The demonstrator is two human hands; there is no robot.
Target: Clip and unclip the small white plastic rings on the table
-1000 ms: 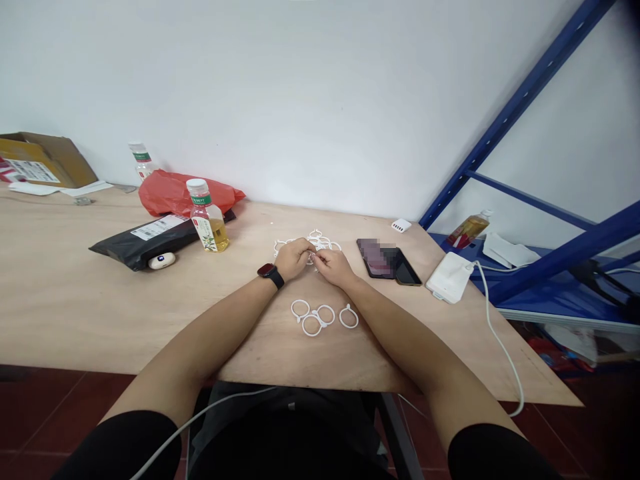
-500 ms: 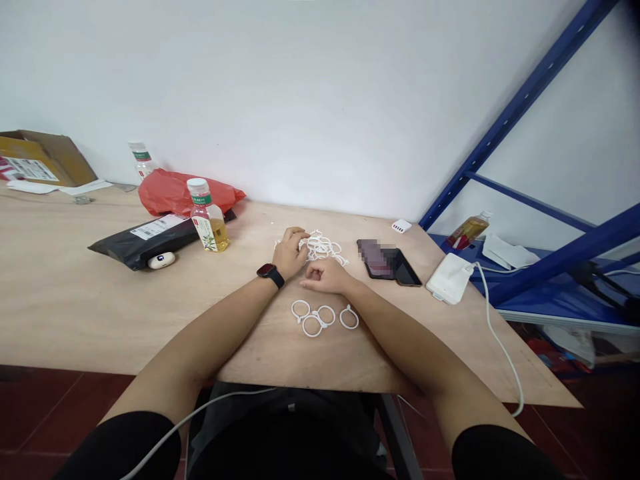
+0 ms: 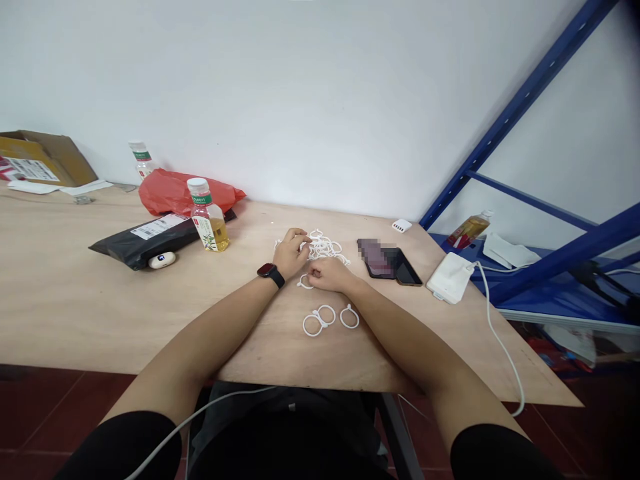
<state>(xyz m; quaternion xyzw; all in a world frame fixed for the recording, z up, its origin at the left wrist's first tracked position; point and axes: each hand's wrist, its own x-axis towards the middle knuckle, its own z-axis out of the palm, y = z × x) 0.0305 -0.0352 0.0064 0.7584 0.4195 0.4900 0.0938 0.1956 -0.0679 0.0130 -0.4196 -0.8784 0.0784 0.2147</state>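
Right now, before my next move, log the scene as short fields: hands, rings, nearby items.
Left hand: at the pile, thumb and fingers apart
Right hand: holds a ring
Loose rings: three, nearer the person than the pile
Phones: right of the pile
Near bottle: standing, left of the left hand

And there lay the pile of white rings point(image 3: 327, 249), thin loops with small tabs, overlapping in a loose tangle, the left part of it hidden behind the left hand point(image 3: 290, 255)! Just in front, one ring point(image 3: 300, 284) poked out at the curled fingertips of the right hand point(image 3: 327, 275), its tab on the left, its right side partly covered. Closer in, a touching pair of rings point(image 3: 324, 325) lay flat, tabs pointing opposite ways, while a lone ring point(image 3: 349, 307) rested flat just to their right, tab on its far side!
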